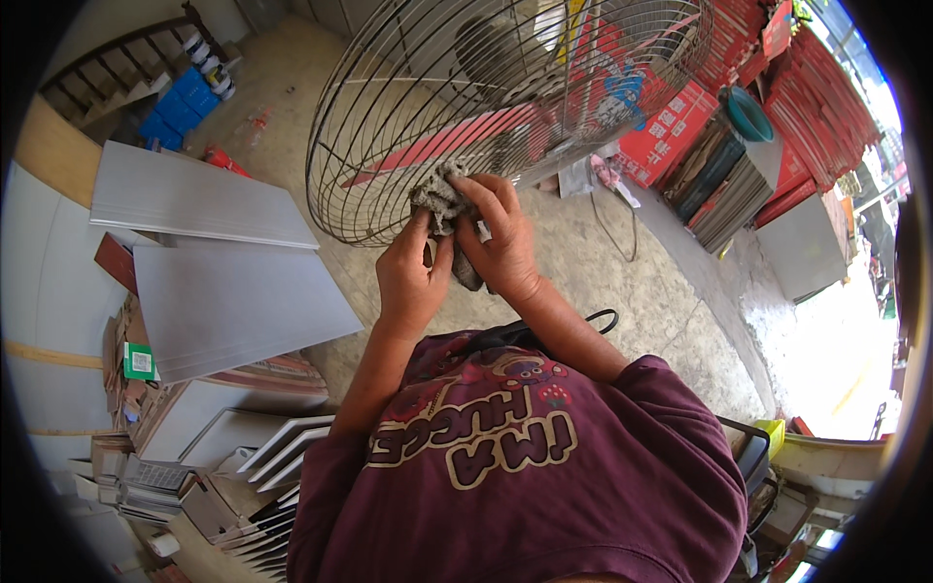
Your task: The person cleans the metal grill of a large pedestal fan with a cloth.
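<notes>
Head view: big wire fan guard (486,107) ahead, small grey cloth (442,201) in hand, work seemingly under way

Widest of all is the concrete floor (637,301), spreading out beyond the person I'm watching. Over it looms the fan guard, its bars intact as far as I can see, with a red blade (442,146) showing through them. Two broad grey panels (243,301) lie off to the left; across the room on the right, flattened red cardboard (671,131) is stacked up, a teal basin (746,115) sitting near it.

Down to the hands: the left hand (413,277) pinches the grey cloth between thumb and fingers, and the right hand (503,243) grips it from the other side. The bunched cloth is in front of the guard's lower edge; whether it touches the wires, I can't tell.

I'd call the handling begun and unfinished, since neither hand is free of the cloth. How much is done or left, the bars don't reveal.
</notes>
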`<state>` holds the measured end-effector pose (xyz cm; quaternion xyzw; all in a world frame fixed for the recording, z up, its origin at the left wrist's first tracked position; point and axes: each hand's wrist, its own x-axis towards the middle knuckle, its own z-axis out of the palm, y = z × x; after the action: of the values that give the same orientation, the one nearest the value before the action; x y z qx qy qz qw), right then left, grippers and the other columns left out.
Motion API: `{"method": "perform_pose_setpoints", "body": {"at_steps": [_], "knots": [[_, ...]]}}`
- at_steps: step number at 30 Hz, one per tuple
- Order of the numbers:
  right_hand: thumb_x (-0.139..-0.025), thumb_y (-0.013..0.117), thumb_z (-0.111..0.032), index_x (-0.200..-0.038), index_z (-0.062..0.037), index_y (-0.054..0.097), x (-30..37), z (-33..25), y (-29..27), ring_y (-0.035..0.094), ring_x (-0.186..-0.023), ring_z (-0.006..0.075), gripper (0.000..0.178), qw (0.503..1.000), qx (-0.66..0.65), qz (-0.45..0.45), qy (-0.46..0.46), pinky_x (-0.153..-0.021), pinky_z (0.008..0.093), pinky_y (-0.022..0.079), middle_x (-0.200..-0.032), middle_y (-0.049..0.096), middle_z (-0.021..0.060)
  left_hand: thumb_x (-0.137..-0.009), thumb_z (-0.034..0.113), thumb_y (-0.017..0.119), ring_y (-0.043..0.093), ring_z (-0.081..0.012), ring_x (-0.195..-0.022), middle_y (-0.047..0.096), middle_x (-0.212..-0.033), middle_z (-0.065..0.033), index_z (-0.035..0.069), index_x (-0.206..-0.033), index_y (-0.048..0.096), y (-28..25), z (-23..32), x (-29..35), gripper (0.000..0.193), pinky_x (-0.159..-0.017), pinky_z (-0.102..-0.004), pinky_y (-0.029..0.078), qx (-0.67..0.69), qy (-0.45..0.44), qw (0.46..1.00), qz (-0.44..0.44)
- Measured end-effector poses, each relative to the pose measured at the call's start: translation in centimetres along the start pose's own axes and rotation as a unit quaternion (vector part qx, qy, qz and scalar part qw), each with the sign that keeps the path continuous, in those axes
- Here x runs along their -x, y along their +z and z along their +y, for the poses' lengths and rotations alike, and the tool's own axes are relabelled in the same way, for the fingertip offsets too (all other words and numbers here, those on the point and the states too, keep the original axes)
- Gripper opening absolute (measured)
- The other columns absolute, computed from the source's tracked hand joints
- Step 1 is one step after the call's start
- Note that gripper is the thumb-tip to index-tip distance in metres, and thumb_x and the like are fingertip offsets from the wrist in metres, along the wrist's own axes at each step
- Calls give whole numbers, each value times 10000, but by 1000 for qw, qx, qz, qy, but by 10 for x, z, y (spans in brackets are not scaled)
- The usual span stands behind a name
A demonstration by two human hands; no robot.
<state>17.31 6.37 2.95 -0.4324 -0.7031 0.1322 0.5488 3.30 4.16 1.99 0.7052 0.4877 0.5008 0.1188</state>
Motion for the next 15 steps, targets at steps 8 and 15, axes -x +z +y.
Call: {"method": "perform_pose_setpoints", "body": {"at_steps": [8, 15], "knots": [[-762, 635, -45, -1213, -161, 569, 23, -1, 9, 619, -884, 316, 470, 997, -26, -64, 32, -690, 385, 523, -1087, 571, 101, -814, 82, 681, 575, -176, -573, 635, -783, -126, -26, -1161, 555, -2, -17, 21, 385, -538, -291, 463, 119, -86, 989, 22], [-729, 651, 6, -1199, -141, 585, 11, -13, -1, 624, -861, 297, 496, 998, -45, -17, -35, -668, 359, 526, -1068, 577, 102, -809, 65, 680, 568, -212, -596, 626, -805, -120, -21, -1108, 562, -22, 10, 6, 332, -551, -304, 459, 40, -14, 999, 25]]}}
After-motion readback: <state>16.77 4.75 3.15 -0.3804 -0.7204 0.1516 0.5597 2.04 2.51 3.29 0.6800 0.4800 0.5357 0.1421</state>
